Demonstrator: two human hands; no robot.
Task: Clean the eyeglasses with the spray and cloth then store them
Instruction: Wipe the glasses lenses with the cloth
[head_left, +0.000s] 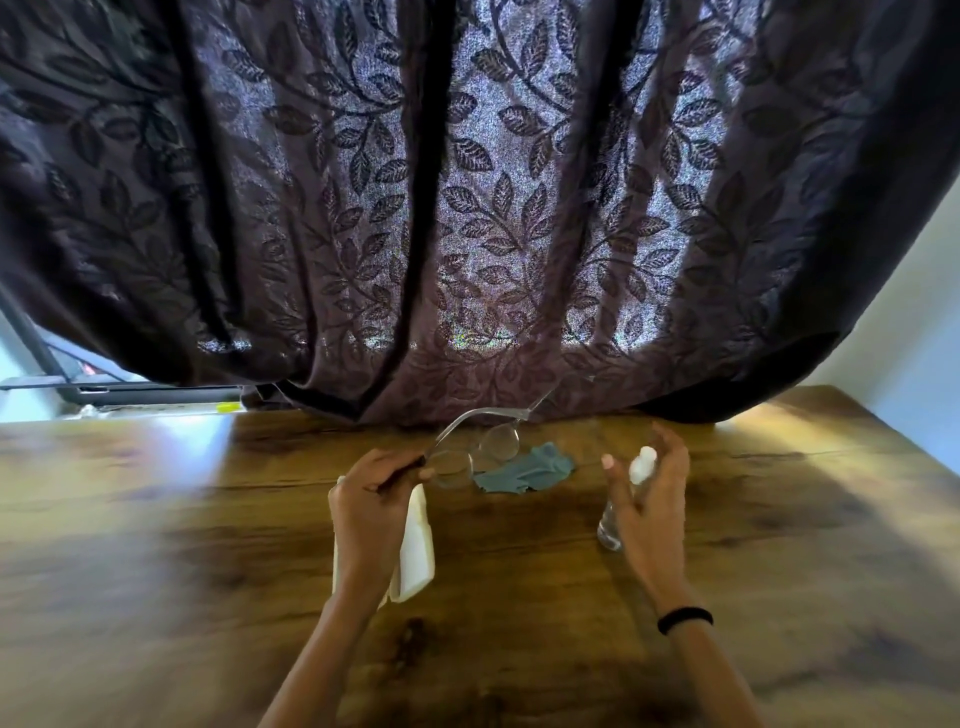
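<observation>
Leaf-patterned curtain (467, 208) drapes the counter's (156, 519) far edge — left hand (371, 499) pinches eyeglasses (475, 452), right hand (649, 499) grips spray bottle (636, 475); cloth (524, 467) lies between.

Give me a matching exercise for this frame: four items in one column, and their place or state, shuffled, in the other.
Items:
1. eyeglasses
2. spray bottle
3. grey-blue cloth
4. white case

Places or states:
A. lying crumpled on the wooden table, untouched
B. held up by one temple in the left hand
C. in the right hand, nozzle at the top
D. on the table, under the left hand

Pairs: 1-B, 2-C, 3-A, 4-D
</observation>
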